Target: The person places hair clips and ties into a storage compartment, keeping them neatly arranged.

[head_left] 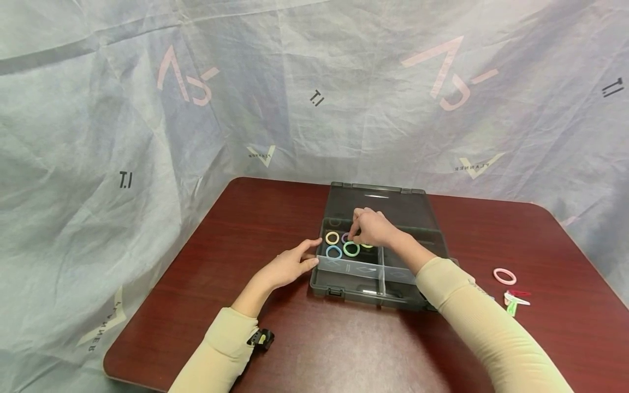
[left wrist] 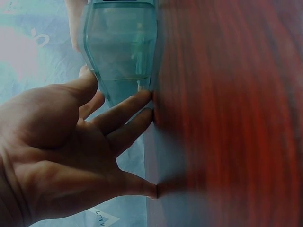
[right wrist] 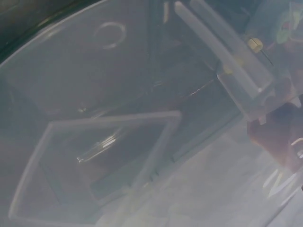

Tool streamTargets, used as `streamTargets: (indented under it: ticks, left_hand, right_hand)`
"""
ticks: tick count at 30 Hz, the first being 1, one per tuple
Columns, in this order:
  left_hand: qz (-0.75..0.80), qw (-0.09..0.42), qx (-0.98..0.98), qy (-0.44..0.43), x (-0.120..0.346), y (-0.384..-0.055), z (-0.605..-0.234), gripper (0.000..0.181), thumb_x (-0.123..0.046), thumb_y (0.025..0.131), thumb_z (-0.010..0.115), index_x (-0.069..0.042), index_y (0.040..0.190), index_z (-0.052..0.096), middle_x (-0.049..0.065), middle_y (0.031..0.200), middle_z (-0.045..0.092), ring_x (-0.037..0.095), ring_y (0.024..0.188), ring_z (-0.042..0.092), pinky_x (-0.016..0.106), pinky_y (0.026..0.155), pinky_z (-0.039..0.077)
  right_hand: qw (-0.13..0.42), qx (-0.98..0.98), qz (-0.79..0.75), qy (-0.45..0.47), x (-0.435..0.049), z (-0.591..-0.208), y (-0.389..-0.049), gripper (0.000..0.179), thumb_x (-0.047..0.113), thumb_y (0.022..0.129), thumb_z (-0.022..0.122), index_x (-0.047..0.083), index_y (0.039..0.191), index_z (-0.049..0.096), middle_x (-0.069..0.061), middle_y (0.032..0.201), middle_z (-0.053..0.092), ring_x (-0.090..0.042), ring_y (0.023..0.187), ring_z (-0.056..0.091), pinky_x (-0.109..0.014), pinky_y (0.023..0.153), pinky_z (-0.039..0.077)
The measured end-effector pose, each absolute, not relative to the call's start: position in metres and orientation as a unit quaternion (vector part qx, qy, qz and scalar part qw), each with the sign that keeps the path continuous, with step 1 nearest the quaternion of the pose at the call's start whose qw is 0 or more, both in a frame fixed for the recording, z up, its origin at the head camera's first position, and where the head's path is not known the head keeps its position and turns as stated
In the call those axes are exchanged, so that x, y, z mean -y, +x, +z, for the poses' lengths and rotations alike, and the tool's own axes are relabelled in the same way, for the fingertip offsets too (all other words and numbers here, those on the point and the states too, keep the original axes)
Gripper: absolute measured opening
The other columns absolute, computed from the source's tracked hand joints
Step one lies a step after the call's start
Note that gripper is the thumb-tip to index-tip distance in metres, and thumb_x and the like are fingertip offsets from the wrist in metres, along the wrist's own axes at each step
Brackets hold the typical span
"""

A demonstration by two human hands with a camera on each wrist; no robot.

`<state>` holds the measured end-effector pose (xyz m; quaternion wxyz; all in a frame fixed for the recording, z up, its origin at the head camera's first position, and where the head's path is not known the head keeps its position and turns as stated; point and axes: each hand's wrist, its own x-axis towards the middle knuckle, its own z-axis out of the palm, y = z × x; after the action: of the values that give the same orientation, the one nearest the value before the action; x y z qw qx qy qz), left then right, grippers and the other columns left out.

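A dark see-through compartment box (head_left: 339, 281) lies unfolded on the table. Its rear left compartment holds several ring-shaped hair ties: a pale yellow one (head_left: 332, 232), a blue one (head_left: 327, 252), a green one (head_left: 351, 256) and a purple one (head_left: 344, 238). With bent fingers, my right hand (head_left: 372, 228) reaches down into this compartment and pinches the purple hair tie, which its fingertips partly hide. My left hand (head_left: 287, 265) has its fingers spread and touches the box's left side; the left wrist view shows its fingertips against the clear wall (left wrist: 120, 42).
The box's lid (head_left: 378, 204) lies back behind it. A clear divider strip (head_left: 346, 267) crosses the box. On the table's right side lie a pink hair tie (head_left: 496, 274) and several small hair clips (head_left: 516, 299). A hanging cloth (head_left: 314, 131) stands behind the table.
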<state>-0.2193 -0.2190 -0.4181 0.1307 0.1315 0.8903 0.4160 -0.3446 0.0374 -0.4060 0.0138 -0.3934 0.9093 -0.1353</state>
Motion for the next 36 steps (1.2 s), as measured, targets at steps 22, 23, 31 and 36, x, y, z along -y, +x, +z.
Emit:
streamTargets:
  ticks: [22,23,31,36]
  left_hand:
    - [0.406,0.124,-0.893,0.146,0.219,-0.228,-0.423,0.055,-0.028,0.106,0.056,-0.023,0.158,0.036,0.014,0.137,0.061,0.025,0.125,0.060,0.047,0.104,0.046]
    - [0.406,0.125,-0.893,0.147,0.219,-0.228,-0.423,0.055,-0.028,0.106,0.056,-0.023,0.158,0.036,0.014,0.138,0.061,0.025,0.125,0.060,0.047,0.104,0.046]
    - [0.413,0.134,-0.889,0.144,0.222,-0.228,-0.425,0.056,-0.028,0.107,0.055,-0.024,0.159,0.034,0.014,0.140,0.059,0.026,0.127,0.059,0.047,0.104,0.046]
    - [0.414,0.137,-0.888,0.146,0.225,-0.228,-0.423,0.057,-0.028,0.107,0.055,-0.022,0.159,0.033,0.015,0.141,0.058,0.026,0.127,0.058,0.048,0.104,0.046]
  right_hand:
    - [0.045,-0.895,-0.328,-0.298,-0.103,-0.358,-0.356,0.018,0.010,0.099,0.063,0.007,0.108,0.079,-0.010,0.111,0.064,-0.028,0.100,0.059,-0.046,0.084,0.049]
    - [0.045,-0.895,-0.337,-0.289,-0.111,-0.355,-0.356,0.018,0.011,0.099,0.063,0.007,0.109,0.078,-0.010,0.111,0.064,-0.026,0.100,0.060,-0.043,0.084,0.049]
    - [0.035,-0.907,-0.346,-0.238,-0.174,-0.343,-0.343,0.023,0.023,0.101,0.065,0.010,0.117,0.075,-0.010,0.118,0.063,-0.024,0.103,0.061,-0.039,0.083,0.051]
    - [0.029,-0.918,-0.343,-0.195,-0.213,-0.347,-0.335,0.029,0.030,0.102,0.064,0.009,0.120,0.074,-0.012,0.126,0.061,-0.026,0.108,0.058,-0.041,0.084,0.049]
